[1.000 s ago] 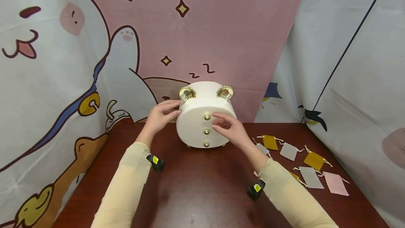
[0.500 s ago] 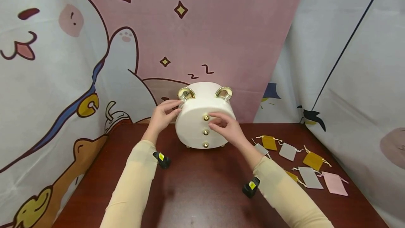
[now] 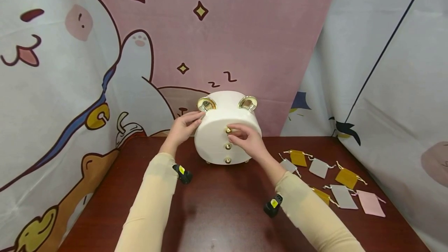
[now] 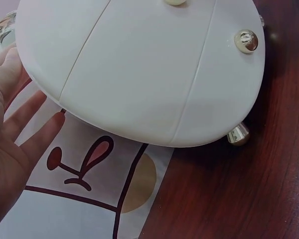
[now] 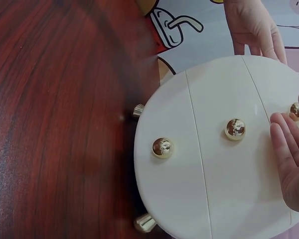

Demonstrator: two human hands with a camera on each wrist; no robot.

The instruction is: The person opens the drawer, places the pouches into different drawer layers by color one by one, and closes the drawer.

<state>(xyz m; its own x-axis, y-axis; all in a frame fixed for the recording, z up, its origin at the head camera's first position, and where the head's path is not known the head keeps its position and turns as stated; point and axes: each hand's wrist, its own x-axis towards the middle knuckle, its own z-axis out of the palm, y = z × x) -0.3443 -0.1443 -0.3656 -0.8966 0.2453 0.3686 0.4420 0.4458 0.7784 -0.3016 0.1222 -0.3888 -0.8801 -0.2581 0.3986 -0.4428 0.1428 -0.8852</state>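
Left hand (image 3: pixel 180 129): fingers spread, at side of box (image 3: pixel 211 143); right hand (image 3: pixel 247 141): finger and thumb at top knob (image 3: pixel 228 131); whether pinching, cannot tell; pouches (image 3: pixel 347 177) on table (image 3: pixel 213 213), right of box.

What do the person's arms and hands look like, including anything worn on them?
The left hand and right hand are bare, with no glove visible. Plain, pale cream long sleeves cover both arms. By each cuff sits a small black device with a bright yellow patch. No cables show.
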